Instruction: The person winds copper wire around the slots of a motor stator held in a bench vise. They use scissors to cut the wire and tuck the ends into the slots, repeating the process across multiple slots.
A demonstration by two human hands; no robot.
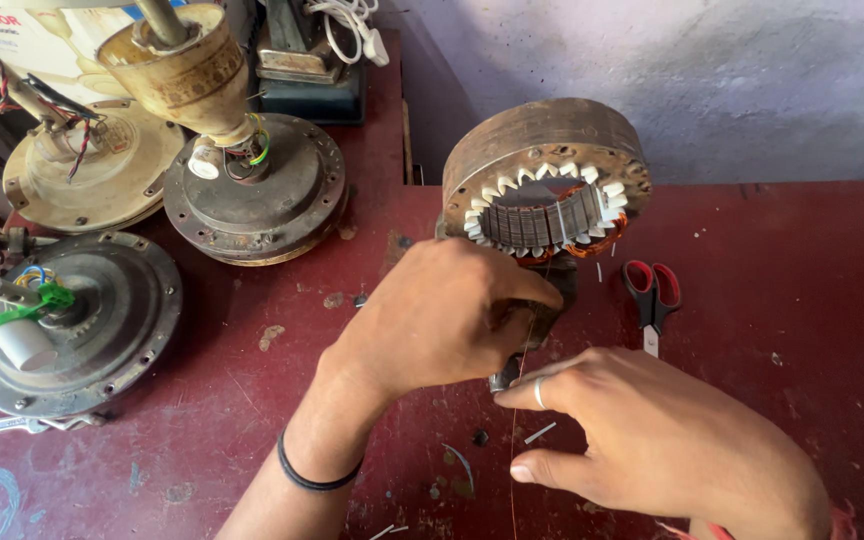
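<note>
Left hand [452, 315] fisted; right hand [652, 435] splayed

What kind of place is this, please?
Probably a small repair workshop for ceiling fans. A wound stator ring stands on a worn red workbench, opened fan motors lie at the left, and red-handled scissors lie nearby.

Fan motors [252, 185] crowd the left (scissors [651, 293] right).

On the surface [802, 420]: stator ring [547, 180] rear centre, scissors [651, 296] just right of it, three motor housings [252, 190] grouped far left.
</note>
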